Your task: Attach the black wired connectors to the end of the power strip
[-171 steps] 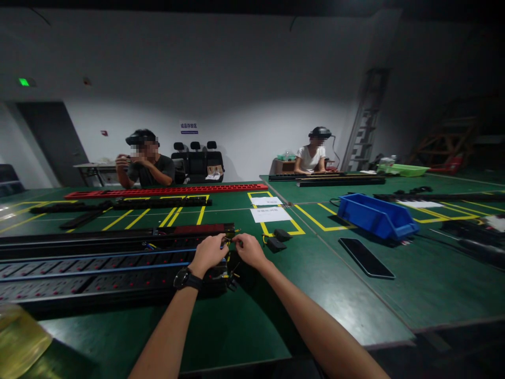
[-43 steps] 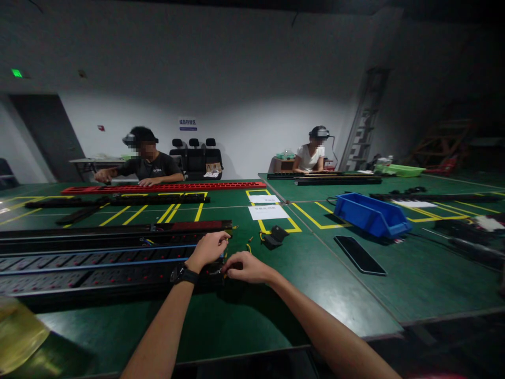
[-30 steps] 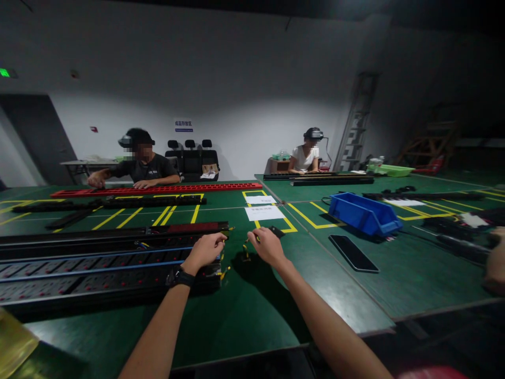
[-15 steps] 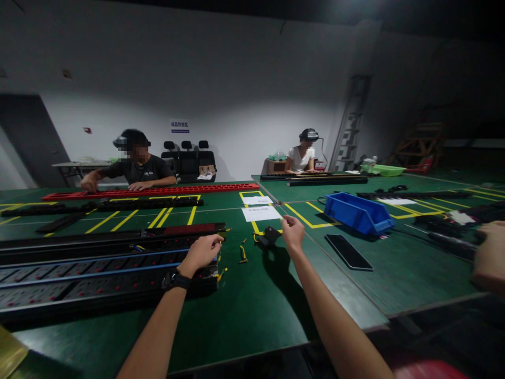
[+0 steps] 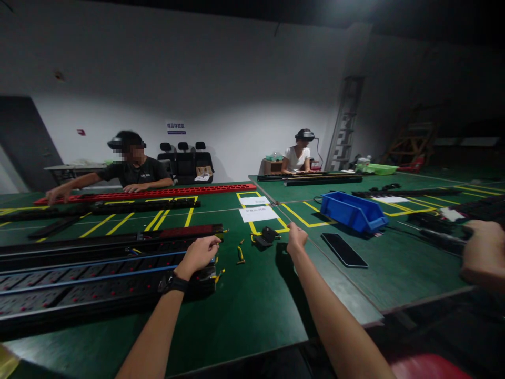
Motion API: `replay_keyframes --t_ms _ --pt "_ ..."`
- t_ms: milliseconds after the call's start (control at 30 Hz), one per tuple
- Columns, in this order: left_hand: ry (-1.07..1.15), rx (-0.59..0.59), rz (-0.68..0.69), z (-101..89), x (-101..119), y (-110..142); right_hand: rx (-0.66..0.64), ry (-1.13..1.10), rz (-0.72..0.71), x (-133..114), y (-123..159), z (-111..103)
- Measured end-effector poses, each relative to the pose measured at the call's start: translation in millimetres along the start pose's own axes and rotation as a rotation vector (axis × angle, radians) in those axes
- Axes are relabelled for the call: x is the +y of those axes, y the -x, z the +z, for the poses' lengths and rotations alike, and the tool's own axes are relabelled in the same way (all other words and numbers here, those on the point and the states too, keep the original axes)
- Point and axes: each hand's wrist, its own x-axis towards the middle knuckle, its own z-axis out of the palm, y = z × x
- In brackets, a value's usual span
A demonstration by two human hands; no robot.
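My left hand (image 5: 200,257), a dark watch on its wrist, rests at the right end of a long black power strip (image 5: 130,279) with sockets and red dots. Its fingers are pinched together by the strip's end; what they hold, if anything, is hidden. Above the table, my right hand (image 5: 297,240) has its fingers closed too, and I cannot make out anything in them. Just left of it lies a small black plastic part (image 5: 265,238). Short yellow-green wires (image 5: 240,253) lie between my hands, and another yellow-green wire (image 5: 219,275) sticks out from the strip's end.
White paper sheets (image 5: 258,213) lie beyond the black part. A blue bin (image 5: 353,212) and a black phone (image 5: 344,250) are to the right. Another person's hand (image 5: 485,252) shows at the right edge, near a screwdriver-like tool (image 5: 440,239). Two people sit across, one by a red rail (image 5: 158,193).
My right hand has moved slightly right and toward me, away from the black part. My left hand stays at the strip's end. The person at left has stretched an arm farther left.
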Motion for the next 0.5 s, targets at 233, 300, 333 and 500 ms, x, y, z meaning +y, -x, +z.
replay_keyframes --t_ms 233,300,333,500 --pt "-0.009 -0.008 -0.009 0.3 0 -1 0.029 0.003 -0.195 -14 20 0" --pt "-0.007 -0.007 -0.006 0.5 0 -1 -0.011 0.024 -0.320 -17 31 4" --pt "-0.006 -0.007 -0.005 0.5 0 -1 -0.031 0.034 -0.389 -18 37 6" --pt "-0.011 -0.011 -0.012 -0.9 2 0 -0.159 0.140 -0.705 -16 66 18"
